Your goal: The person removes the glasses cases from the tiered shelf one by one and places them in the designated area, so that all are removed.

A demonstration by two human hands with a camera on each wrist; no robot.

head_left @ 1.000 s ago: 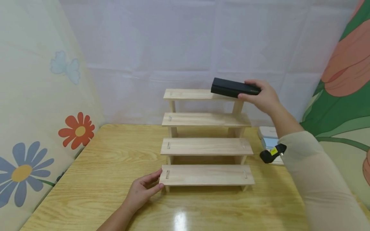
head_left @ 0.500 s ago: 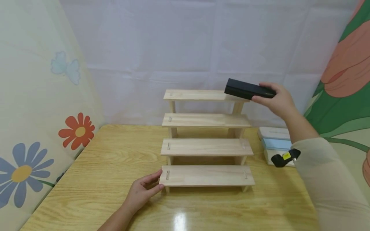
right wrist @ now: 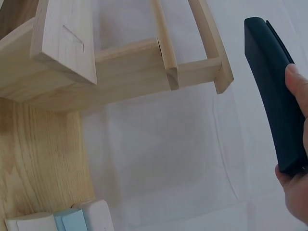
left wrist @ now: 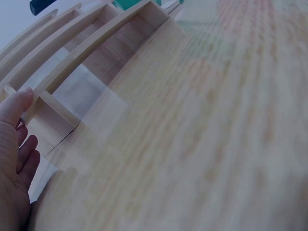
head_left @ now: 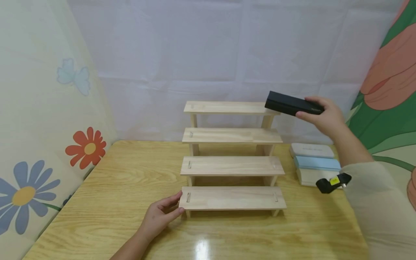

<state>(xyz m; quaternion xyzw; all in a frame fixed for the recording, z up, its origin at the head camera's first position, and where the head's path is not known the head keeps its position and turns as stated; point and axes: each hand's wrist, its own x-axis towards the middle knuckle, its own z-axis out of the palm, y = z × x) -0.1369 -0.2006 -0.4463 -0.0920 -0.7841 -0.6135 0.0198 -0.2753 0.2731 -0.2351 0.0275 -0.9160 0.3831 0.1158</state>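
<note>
A stepped display shelf of pale wood stands on the table, its tiers rising toward the back. My left hand holds the left end of its lowest tier; the left wrist view has the thumb against the board's edge. Up at the right of the top tier, my right hand grips one end of a long black case, like a glasses case. The case is in the air, tilted down to the right. In the right wrist view the black case is apart from the shelf.
On the table to the right of the shelf lie a white case, a light blue case and a cream case, side by side. A white cloth hangs behind, with flower-printed panels at both sides.
My right hand has moved right with the black case, from over the top tier to its right end. More of the cases on the table shows. The left hand stays put.
</note>
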